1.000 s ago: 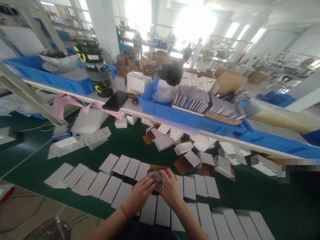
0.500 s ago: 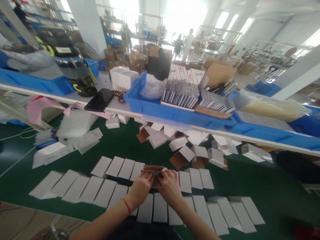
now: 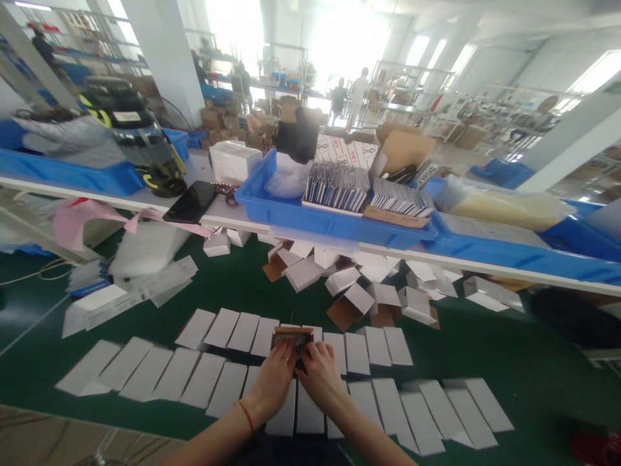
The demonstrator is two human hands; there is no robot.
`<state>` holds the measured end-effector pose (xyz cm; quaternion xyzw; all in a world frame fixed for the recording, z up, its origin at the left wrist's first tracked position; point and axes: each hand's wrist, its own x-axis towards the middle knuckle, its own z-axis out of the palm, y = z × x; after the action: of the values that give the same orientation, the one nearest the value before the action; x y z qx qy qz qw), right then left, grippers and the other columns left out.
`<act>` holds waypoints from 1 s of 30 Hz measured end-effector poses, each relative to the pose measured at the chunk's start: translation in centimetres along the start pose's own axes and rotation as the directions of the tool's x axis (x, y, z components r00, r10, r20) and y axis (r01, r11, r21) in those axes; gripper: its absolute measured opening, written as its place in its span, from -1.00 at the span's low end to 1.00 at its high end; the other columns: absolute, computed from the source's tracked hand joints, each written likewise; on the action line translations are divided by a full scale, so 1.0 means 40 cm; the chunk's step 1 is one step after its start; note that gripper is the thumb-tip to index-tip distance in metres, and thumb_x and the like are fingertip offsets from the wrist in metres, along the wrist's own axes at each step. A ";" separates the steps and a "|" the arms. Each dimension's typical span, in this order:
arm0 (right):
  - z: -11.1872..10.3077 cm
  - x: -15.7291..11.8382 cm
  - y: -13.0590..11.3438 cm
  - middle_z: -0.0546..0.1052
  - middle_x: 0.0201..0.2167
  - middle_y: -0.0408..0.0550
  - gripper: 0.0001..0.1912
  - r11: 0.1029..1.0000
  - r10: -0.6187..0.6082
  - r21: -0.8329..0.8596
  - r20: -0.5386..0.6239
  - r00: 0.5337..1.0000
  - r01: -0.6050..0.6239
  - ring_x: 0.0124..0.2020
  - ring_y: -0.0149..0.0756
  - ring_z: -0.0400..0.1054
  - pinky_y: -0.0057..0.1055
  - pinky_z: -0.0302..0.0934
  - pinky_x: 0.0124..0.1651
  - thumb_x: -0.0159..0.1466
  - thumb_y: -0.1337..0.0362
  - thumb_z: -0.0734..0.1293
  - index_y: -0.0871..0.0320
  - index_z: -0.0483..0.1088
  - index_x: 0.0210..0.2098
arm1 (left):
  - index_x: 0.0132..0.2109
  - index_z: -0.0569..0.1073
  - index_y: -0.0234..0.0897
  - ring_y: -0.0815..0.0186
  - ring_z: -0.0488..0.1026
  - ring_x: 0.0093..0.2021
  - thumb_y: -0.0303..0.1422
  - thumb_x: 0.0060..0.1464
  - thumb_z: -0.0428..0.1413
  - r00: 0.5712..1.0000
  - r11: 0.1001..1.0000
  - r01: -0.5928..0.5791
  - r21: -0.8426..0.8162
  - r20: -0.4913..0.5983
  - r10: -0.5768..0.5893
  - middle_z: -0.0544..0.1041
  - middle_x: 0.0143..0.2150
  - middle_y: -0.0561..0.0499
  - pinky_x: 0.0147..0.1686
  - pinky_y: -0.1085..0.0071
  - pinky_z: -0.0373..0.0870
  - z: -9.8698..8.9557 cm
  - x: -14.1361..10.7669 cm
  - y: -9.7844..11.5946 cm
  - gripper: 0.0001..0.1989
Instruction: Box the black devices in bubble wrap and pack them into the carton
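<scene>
A small open carton, brown inside with its flap raised at the far side, sits in front of me amid the rows of white boxes. Within it lies a greyish item in crinkled clear plastic, mostly covered by my fingers. My left hand has its fingers bent down into the carton and closed against the plastic. At the carton's right side, my right hand is closed, fingers curled over the edge; its thumb is partly hidden. White boxes lie under my wrists and to both sides.
Unfolded white cartons lie in a heap on the green table beyond. Above, a shelf carries a blue tray of packed cards, a phone and a large bottle. Plastic bags and papers lie at left.
The wrapped item has gone lower into the carton, and the left fingers have followed it down. More of the carton's inside shows. The right hand has shifted slightly left and nearer me.
</scene>
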<state>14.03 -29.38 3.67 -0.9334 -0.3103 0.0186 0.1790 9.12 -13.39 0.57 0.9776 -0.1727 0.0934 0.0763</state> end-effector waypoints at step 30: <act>0.159 0.111 0.157 0.59 0.02 0.09 -0.43 0.335 0.282 0.820 0.384 0.879 -0.465 0.14 0.17 0.39 0.11 0.22 0.20 -0.02 -0.14 0.49 0.06 0.57 -0.13 | 0.00 0.43 -0.23 0.17 0.46 -0.13 -0.44 0.33 -0.04 0.813 0.769 0.298 -0.565 -0.271 -0.515 0.46 -0.14 -0.10 -0.11 0.19 0.51 0.025 -0.032 -0.022 -0.80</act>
<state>20.29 -29.39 -4.09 -0.7333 -0.0430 0.3011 0.6081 8.42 -12.33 -0.76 0.8952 0.0503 0.2296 0.3788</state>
